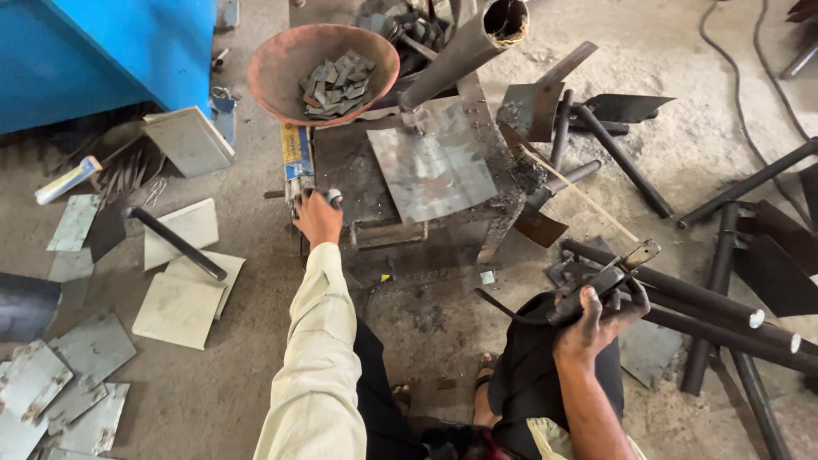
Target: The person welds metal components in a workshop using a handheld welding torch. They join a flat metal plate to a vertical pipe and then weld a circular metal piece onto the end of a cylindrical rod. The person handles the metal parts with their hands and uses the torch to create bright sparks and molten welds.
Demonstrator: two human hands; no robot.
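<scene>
Fingers of my left hand [318, 218] were curled down over the near end of a narrow blue-and-yellow box [296, 153], which lay at the left edge of the small metal tabletop [341, 162]. The box ran lengthwise away from me, its far end reaching under the rim of a rust-coloured bowl [273, 72] that held a heap of small grey metal pieces [336, 85]. My knuckles hid the fingertips, so I could not tell whether they pinched the box itself or a dark round knob just beside it; they were bent and close together, not spread. My left arm was stretched well forward in its pale sleeve [319, 358].

Further right on the tabletop lay a scuffed square steel sheet [433, 170], just beside my left hand's reach and nearer to it than to my other hand. A thick pipe [460, 51] slanted up over the sheet's far corner.

My right hand [592, 328] hung low and close to my knee, well apart from the tabletop. Its fingers were wrapped tight around the dark handle of a welding electrode holder [609, 277], whose long axis pointed up and to the right, toward the dark steel rods [707, 311] lying on the floor. A thin pale rod [579, 194] ran on a slant from near the tabletop's right edge toward the holder's jaw end.
</scene>
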